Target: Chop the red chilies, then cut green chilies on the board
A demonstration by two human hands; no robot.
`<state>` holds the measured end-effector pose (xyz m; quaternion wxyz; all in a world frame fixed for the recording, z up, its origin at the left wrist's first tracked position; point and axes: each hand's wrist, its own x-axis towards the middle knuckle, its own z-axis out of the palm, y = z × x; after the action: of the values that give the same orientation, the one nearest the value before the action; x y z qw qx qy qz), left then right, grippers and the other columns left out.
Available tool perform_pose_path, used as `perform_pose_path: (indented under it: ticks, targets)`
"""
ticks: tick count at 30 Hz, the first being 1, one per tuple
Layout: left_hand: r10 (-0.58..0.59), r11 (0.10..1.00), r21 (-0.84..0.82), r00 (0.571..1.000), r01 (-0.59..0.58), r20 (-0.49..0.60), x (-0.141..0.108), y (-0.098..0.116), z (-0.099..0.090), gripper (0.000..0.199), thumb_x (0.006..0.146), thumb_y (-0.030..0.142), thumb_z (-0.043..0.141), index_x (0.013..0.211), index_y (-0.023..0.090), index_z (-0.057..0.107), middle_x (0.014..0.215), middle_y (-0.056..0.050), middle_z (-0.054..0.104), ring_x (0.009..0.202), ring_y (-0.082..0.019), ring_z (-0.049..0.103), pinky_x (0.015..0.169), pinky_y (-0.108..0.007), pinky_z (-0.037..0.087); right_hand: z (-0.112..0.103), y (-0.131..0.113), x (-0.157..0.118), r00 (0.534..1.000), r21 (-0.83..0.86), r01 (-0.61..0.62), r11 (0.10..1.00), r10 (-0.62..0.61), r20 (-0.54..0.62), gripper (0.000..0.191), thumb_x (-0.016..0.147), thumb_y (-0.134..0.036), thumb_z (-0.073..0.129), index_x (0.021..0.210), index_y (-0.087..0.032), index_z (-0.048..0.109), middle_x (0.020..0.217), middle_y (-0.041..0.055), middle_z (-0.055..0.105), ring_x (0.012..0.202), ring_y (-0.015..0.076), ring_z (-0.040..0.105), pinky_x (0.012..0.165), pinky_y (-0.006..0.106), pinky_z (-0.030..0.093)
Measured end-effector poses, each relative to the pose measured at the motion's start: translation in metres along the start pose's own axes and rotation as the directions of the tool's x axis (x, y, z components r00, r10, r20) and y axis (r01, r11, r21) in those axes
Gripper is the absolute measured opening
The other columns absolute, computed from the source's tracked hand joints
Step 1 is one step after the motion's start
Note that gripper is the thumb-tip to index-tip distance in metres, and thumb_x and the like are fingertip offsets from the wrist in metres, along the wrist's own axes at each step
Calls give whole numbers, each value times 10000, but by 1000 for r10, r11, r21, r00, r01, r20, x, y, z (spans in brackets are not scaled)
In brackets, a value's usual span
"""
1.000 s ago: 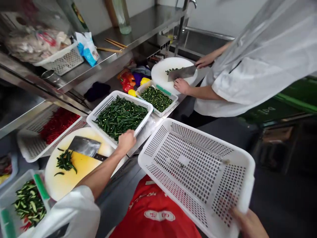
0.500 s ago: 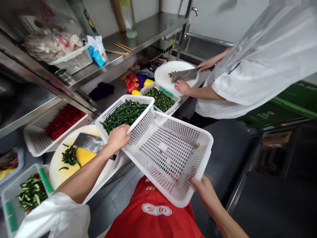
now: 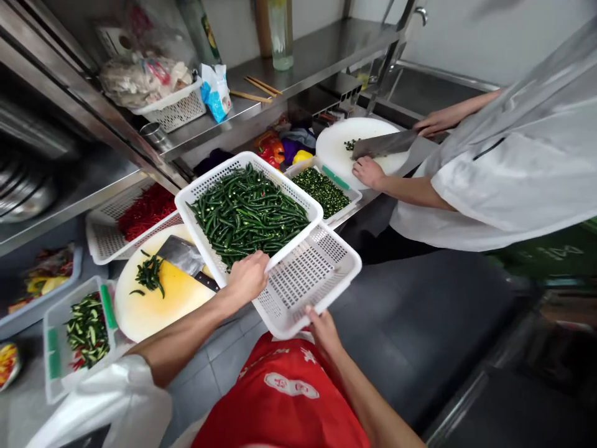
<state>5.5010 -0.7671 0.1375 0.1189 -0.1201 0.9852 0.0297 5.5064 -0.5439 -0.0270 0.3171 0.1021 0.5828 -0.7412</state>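
Note:
My left hand (image 3: 248, 277) grips the near rim of a white perforated basket (image 3: 189, 208) full of long green chilies (image 3: 252, 211). Under its right side sits a second white basket (image 3: 333, 249), bare inside as far as it shows; the upper basket hides the rest. My right hand (image 3: 323, 326) is closed on the lower basket's near rim. Left of the baskets, a round cutting board (image 3: 181, 311) bears a cleaver (image 3: 180, 254) and a small pile of green chilies (image 3: 150, 274).
A co-worker's hands (image 3: 368, 171) work with a cleaver (image 3: 382, 146) on another round board (image 3: 333, 140). Chopped green pieces (image 3: 321, 190) fill a tub beside it. Left are a basket of red chilies (image 3: 147, 211) and a tub of cut green vegetables (image 3: 87, 326). A steel shelf (image 3: 321, 56) overhangs the counter.
The chili basket has come up and over the bare basket, covering its left part. The bare basket has moved left beneath it, my right hand moving with it. The view has shifted left.

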Motion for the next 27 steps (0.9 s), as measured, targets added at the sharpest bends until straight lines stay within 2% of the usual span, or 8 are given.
perform_pose_path:
  ticks: [4,7,10,15,19,22,25,27]
  targets:
    - [-12,1000,-6,1000,12,-23,19,13,30,126,914,270,508,991,204,582,1055,-71,588,1010,-234,578,768,-320,458,32,-14,54,988,357,-145,923,116,100,601,663,-662,691,1102,-272,564,1129,80,673,1085,287,620,871,460,521]
    - [-7,998,-60,999,4,-42,42,20,43,268,955,410,462,981,195,619,1009,-78,596,978,-226,571,829,-335,448,51,-44,89,965,376,-200,905,115,236,639,752,-781,477,1142,-277,536,1171,96,648,1124,269,602,873,458,520]
    - [-9,993,-114,995,-2,-101,65,26,53,375,965,476,419,1134,201,612,1075,-88,586,1041,-230,541,932,-353,411,63,-74,116,948,355,-173,919,58,312,674,789,-818,295,1147,-291,518,1236,86,613,1131,254,594,840,432,534]
    - [-159,977,-147,986,151,-42,96,38,77,391,954,463,449,1216,200,570,1123,-98,569,1084,-236,513,947,-349,405,66,-98,151,940,301,-194,934,89,330,615,759,-782,416,1066,-263,532,1189,89,622,1101,255,598,816,395,545]
    - [-219,968,-132,975,213,-37,117,42,84,377,965,475,410,1199,238,587,1092,-92,576,1089,-233,511,930,-333,410,48,-110,176,918,214,-240,947,149,368,583,732,-714,554,1070,-239,551,1178,110,638,1120,276,596,830,433,540]
    - [-227,964,-158,972,214,-64,133,44,82,402,952,517,415,1150,236,624,1054,-91,589,1059,-238,528,922,-339,422,18,-124,191,923,163,-235,958,167,347,555,696,-584,696,1112,-240,567,1181,106,654,1100,270,619,861,441,528]
    - [-270,924,-318,951,213,-148,144,41,76,419,930,531,454,1143,220,635,1045,-79,595,1037,-219,549,948,-324,431,-16,-144,201,936,59,-211,976,184,299,550,676,-519,750,1111,-215,604,1125,111,689,999,250,667,817,390,537]
    - [-370,865,-439,901,245,-227,146,27,67,430,922,533,455,1133,204,635,1058,-78,590,1052,-208,550,970,-310,433,-34,-158,205,945,-65,-182,981,193,264,534,671,-537,741,1060,-190,628,1023,114,719,882,234,692,738,358,545]
